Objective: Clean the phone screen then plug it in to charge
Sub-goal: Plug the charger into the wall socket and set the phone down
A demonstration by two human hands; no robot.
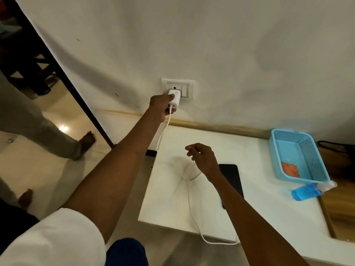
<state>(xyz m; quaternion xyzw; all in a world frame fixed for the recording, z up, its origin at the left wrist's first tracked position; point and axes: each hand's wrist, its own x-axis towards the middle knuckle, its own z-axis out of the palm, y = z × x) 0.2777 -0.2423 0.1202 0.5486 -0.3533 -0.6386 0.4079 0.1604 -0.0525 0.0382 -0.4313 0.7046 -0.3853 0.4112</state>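
Observation:
My left hand (161,106) grips the white charger adapter (175,98), which sits in the wall socket (179,87). A white cable (189,192) hangs from the adapter, loops across the white table (269,208) and drops over its front edge. A black phone (231,179) lies flat on the table, partly hidden by my right forearm. My right hand (203,156) hovers above the table just left of the phone, fingers loosely curled, holding nothing.
A blue plastic basket (284,148) with an orange cloth (290,168) stands at the table's right. A bottle of blue liquid (307,191) lies in front of it. Another person's legs and bare feet (87,140) are on the floor at left.

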